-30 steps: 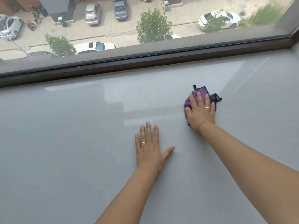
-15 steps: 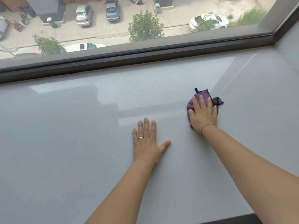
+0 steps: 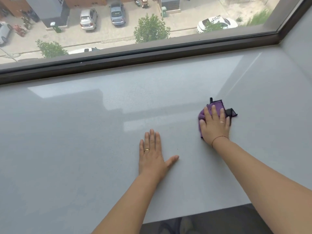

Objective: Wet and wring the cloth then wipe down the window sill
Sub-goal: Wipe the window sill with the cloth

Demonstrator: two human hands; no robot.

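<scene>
One purple cloth (image 3: 217,105) under flat-fingered right hand (image 3: 214,126), left hand (image 3: 152,158) splayed on window sill (image 3: 81,135)

an indoor room on an upper floor of a building, whether home or office cannot be told. a broad, glossy grey window sill (image 3: 84,157) fills the view, with a dark window frame (image 3: 152,55) across 12 o'clock. through the glass, seen from high above — parked cars (image 3: 88,18) at 11 o'clock, a tree (image 3: 151,29) at 12, a paved street (image 3: 104,35). dark floor (image 3: 228,222) at 5 o'clock.
</scene>
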